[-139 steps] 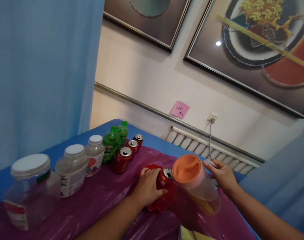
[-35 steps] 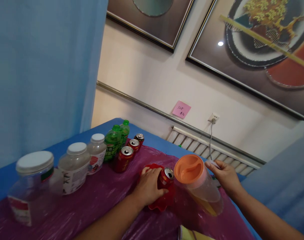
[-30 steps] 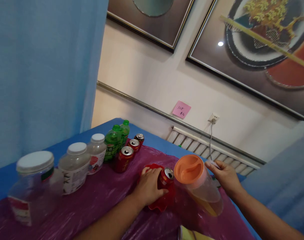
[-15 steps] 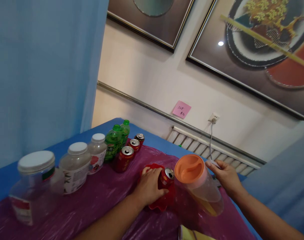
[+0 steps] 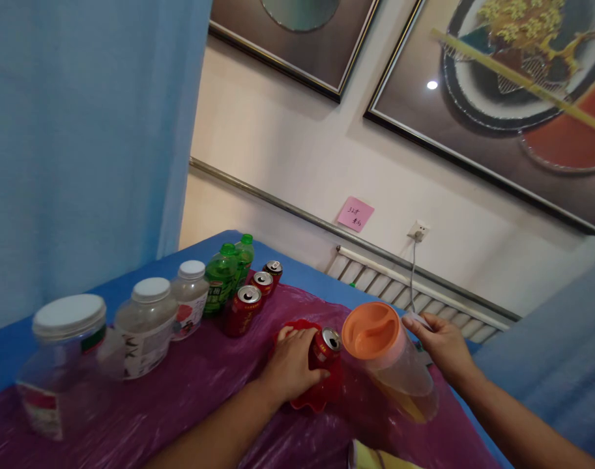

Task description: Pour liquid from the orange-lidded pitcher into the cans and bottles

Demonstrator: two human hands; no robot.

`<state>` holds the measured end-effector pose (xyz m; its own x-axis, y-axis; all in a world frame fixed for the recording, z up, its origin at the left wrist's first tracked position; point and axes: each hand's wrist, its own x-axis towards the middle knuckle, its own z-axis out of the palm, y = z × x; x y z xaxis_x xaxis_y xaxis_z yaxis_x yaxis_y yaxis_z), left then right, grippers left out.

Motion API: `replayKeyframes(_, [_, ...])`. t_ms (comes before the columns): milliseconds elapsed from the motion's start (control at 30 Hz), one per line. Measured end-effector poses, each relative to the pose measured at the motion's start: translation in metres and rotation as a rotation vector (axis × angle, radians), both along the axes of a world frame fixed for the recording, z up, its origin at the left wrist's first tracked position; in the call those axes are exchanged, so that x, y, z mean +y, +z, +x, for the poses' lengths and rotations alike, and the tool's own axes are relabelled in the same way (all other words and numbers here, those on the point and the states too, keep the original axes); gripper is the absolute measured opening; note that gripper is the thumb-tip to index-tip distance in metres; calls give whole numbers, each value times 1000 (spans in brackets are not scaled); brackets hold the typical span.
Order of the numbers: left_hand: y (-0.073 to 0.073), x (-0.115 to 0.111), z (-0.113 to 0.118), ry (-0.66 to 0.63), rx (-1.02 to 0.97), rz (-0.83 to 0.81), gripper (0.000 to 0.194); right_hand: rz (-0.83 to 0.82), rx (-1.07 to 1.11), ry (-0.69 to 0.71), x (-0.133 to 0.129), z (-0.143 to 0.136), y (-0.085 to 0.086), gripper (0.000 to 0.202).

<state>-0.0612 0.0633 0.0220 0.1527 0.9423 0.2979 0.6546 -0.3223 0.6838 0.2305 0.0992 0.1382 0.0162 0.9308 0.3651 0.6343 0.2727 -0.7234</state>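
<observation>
My left hand (image 5: pixel 294 365) is closed around a red soda can (image 5: pixel 326 348), steadying it from the left. The can's opened top faces up, and under it lies a red scalloped dish (image 5: pixel 314 398). My right hand (image 5: pixel 441 342) grips the handle of a clear plastic pitcher (image 5: pixel 399 384) with an orange lid (image 5: pixel 370 330). The pitcher leans left, its lid close beside the can's rim. Some yellowish liquid shows low inside it. I cannot tell whether any liquid passes between pitcher and can.
Left of my hand stand several red and dark cans (image 5: pixel 246 309), two green bottles (image 5: pixel 222 277) and three clear jars with white lids (image 5: pixel 148 326). Purple plastic sheeting (image 5: pixel 199 384) covers the blue table. A yellow item (image 5: pixel 380 456) lies at the near edge. A radiator (image 5: pixel 385 280) stands behind.
</observation>
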Motion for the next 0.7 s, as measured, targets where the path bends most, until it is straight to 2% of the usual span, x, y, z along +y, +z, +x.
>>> replayKeyframes(700, [-1,0,0,-11,-5,2,70,-4,14,-2,0,1,0,54])
